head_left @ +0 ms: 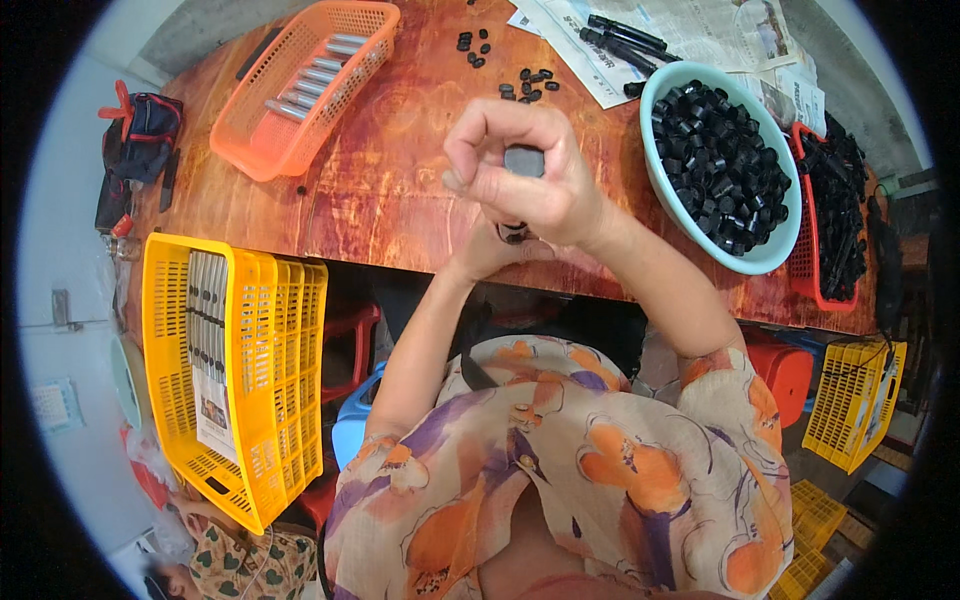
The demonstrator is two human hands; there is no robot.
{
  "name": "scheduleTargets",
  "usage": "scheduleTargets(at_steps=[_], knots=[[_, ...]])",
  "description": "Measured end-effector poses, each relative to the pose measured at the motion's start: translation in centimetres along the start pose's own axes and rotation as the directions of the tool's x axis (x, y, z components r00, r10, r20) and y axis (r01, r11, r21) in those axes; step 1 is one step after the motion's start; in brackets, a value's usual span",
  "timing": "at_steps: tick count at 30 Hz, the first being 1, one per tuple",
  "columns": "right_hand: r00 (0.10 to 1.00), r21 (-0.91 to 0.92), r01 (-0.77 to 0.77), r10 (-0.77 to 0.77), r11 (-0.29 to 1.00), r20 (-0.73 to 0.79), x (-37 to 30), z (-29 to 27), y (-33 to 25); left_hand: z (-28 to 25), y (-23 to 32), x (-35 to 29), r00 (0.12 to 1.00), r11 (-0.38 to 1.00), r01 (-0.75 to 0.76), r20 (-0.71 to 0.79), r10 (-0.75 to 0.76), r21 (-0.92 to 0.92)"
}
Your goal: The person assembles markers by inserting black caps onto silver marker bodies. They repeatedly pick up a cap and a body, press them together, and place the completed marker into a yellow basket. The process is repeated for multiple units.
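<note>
My right hand is held above the table, its fingers wrapped round a dark grey rod-like piece whose flat end faces up. Directly beneath it, my left hand is closed near the table's front edge. A black round part with a shiny rim shows in the left hand's grip; the rest of it is hidden. Whether the two pieces touch cannot be made out. Beyond my hands, several small black caps lie loose on the reddish wooden table.
An orange basket with silver tubes stands left. At right are a pale blue bowl heaped with black caps and a red basket of black parts. Black tubes lie on newspaper. A yellow crate holds more tubes. Another person is at lower left.
</note>
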State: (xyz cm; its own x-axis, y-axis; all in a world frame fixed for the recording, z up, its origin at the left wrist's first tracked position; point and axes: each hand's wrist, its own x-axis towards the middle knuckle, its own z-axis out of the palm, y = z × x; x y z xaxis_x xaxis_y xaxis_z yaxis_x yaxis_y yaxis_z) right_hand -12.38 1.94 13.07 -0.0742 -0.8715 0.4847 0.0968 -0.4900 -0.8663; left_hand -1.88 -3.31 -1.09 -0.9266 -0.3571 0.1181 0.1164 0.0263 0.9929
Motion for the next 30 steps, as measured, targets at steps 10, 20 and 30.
scheduleTargets(at_steps=[10, 20, 30], knots=[[0.993, -0.046, 0.05, -0.055, 0.998, -0.109, -0.8, 0.3, 0.2, 3.5, -3.0, 1.0, 0.849, 0.969, -0.191, -0.469, 0.244, 0.157], [0.875, 0.168, -0.306, 0.346, 0.937, -0.338, -0.1, -5.6, -3.5, 2.4, 5.8, -3.5, 0.937, 0.733, 0.33, 0.11, -0.332, -0.595], [0.807, -0.096, -0.585, 0.568, 0.805, -0.162, -3.8, -3.5, -2.9, 3.1, 7.7, -4.4, 0.93, 0.688, 0.368, 0.256, -0.265, -0.626]])
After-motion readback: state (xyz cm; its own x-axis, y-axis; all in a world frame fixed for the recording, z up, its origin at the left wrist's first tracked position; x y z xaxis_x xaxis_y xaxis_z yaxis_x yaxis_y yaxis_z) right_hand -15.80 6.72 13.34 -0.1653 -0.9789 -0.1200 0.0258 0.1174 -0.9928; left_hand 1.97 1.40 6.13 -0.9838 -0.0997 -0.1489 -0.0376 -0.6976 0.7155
